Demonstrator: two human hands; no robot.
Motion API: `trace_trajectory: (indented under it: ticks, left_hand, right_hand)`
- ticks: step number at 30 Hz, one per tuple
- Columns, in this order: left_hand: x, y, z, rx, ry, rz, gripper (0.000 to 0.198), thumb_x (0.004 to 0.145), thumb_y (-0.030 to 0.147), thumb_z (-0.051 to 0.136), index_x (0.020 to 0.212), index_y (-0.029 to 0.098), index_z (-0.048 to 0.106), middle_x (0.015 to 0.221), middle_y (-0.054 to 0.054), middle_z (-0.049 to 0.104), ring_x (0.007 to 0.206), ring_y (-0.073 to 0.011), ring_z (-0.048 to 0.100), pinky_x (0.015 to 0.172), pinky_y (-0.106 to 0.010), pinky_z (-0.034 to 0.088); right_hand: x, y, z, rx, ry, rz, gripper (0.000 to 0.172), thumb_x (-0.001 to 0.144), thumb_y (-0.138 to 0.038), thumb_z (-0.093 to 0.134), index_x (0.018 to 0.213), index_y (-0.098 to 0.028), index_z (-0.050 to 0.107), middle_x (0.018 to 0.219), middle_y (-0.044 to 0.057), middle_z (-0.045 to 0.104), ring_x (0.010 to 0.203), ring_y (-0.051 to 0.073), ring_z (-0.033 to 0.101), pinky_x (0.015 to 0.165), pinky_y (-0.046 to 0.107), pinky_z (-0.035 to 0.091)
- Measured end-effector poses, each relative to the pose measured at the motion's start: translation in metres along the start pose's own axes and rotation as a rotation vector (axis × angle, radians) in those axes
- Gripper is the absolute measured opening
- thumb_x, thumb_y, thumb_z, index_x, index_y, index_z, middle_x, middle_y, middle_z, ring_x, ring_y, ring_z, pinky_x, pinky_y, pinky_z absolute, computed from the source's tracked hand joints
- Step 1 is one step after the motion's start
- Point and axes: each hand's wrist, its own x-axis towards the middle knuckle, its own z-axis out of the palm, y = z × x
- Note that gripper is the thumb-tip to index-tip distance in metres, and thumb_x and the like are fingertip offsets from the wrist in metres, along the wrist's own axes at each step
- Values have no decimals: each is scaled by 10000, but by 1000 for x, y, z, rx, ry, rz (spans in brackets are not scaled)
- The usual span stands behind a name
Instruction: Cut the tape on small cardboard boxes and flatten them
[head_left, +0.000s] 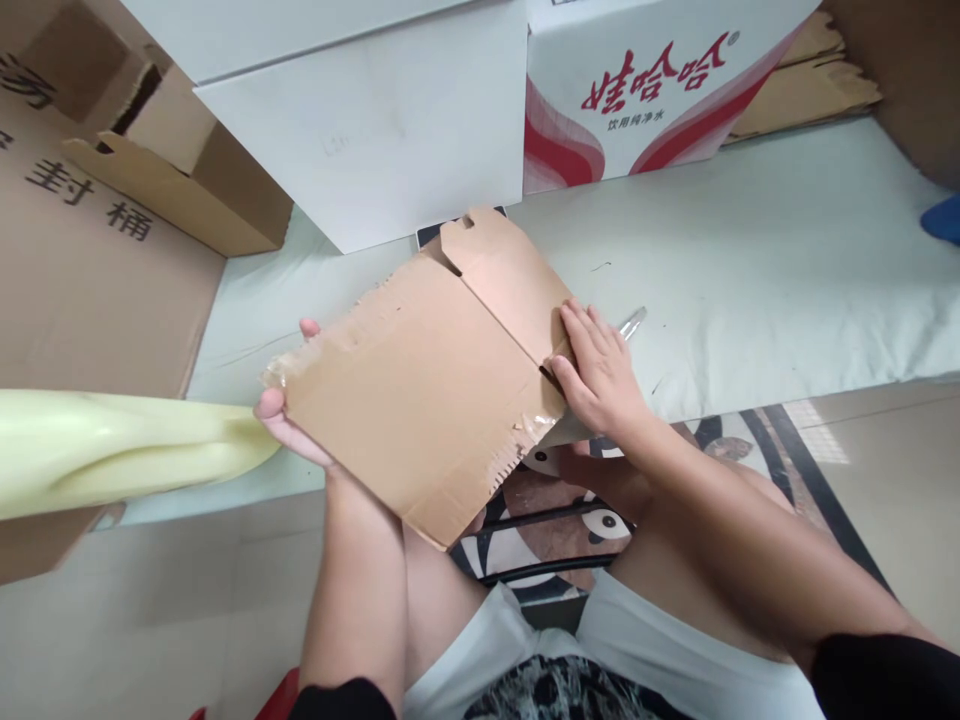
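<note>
Cardboard sheet: the brown cardboard sheet is tilted in front of you, across the near side of the cloth-covered table, its nearest corner above your lap.
Weight and stiffness: it is probably light for its breadth, firm across the flat, weaker along the crease where the narrower flap meets the main panel.
Surface: expect dry, matt board with fair friction; the clear tape at the ragged margin looks slicker, perhaps sticky.
Fragility: the torn edges likely fray or peel if you pinch them; the slots at the crease are probable starting points for a tear.
Best hold: support the broad panel from below and take the straight, untorn edge; avoid the ragged margins.
Left hand: your left hand is clamped on the left corner, mostly beneath the board; only the digit tips show at the edge, near more tape.
Right hand: your right hand lies over the right edge, fingers extended and close together on the flap, thumb apart from them near the slot; you show no visible pinch.
Beside right hand: a shiny object lies just beyond your fingers, partly hidden, its kind unclear.
</note>
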Motion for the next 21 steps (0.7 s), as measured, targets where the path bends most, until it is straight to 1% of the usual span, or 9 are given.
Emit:
trace_trajectory:
  ticks: [2, 4, 7, 10, 12, 15, 17, 19, 21]
  left_hand:
    - [1, 0, -1, -5, 14, -13, 568, 650, 595, 667, 1142, 316, 727, 1125, 2, 768, 1181, -279, 593, 857, -397, 493]
    - [1, 1, -1, 28, 28, -15, 577, 639, 612, 675, 1141, 333, 720, 1130, 2, 761, 1173, -273, 594, 829, -382, 499]
    - [2, 1, -5, 87, 28, 0, 559, 658, 639, 677, 1134, 348, 713, 1148, -9, 753, 1188, -272, 604, 823, -363, 507]
    - [6, -2, -17, 20, 6, -8, 543, 722, 644, 649, 1164, 332, 694, 1118, 0, 766, 1092, -239, 648, 804, -342, 517]
    - [10, -4, -27, -39, -20, -19, 577, 761, 681, 624, 1213, 326, 667, 1122, 2, 770, 1067, -227, 659, 810, -338, 516]
    - [13, -6, -35, -59, -63, -25, 653, 777, 766, 602, 1264, 333, 625, 1158, 3, 758, 1156, -232, 636, 862, -350, 514]
    - [11, -5, -32, -42, -56, -20, 663, 759, 783, 605, 1245, 334, 630, 1151, 4, 758, 1242, -250, 598, 884, -365, 518]
    - [6, -1, -23, -4, -24, -16, 570, 804, 732, 549, 1200, 336, 655, 1162, 1, 756, 1357, -274, 545, 919, -404, 517]
    - [0, 3, -14, 38, -9, -61, 464, 916, 632, 389, 1162, 359, 673, 1202, 30, 743, 1491, -267, 453, 1015, -476, 483]
  right_hand:
    - [3, 7, -1, -10, 19, 47, 667, 1032, -526, 348, 1619, -210, 370, 1704, 119, 368, 1592, 398, 303, 1251, 713, 271]
    - [6, 13, 0, -4, 49, 68, 671, 1025, -535, 361, 1611, -211, 381, 1693, 132, 386, 1583, 415, 314, 1244, 728, 263]
    - [8, 19, -1, 56, 104, 46, 664, 1017, -561, 365, 1582, -215, 415, 1662, 151, 430, 1555, 425, 357, 1234, 729, 278]
    - [7, 18, -3, 229, 178, 8, 635, 1012, -573, 392, 1526, -205, 451, 1591, 182, 502, 1489, 387, 457, 1220, 671, 356]
    - [6, 18, -2, 412, 229, 33, 594, 1008, -566, 426, 1497, -229, 439, 1528, 175, 546, 1411, 341, 543, 1169, 604, 454]
    - [8, 23, 5, 723, 253, 134, 561, 996, -560, 451, 1483, -294, 374, 1395, 136, 617, 1205, 290, 676, 944, 487, 607]
    - [11, 30, 9, 885, 237, 202, 566, 970, -552, 496, 1467, -316, 363, 1317, 111, 647, 1086, 270, 720, 806, 417, 628]
    - [15, 34, 11, 988, 216, 250, 596, 932, -535, 567, 1452, -325, 365, 1277, 87, 663, 1053, 249, 731, 765, 369, 624]
    - [16, 33, 9, 1071, 206, 291, 649, 892, -521, 639, 1446, -336, 356, 1245, 60, 682, 1057, 226, 735, 774, 337, 626]
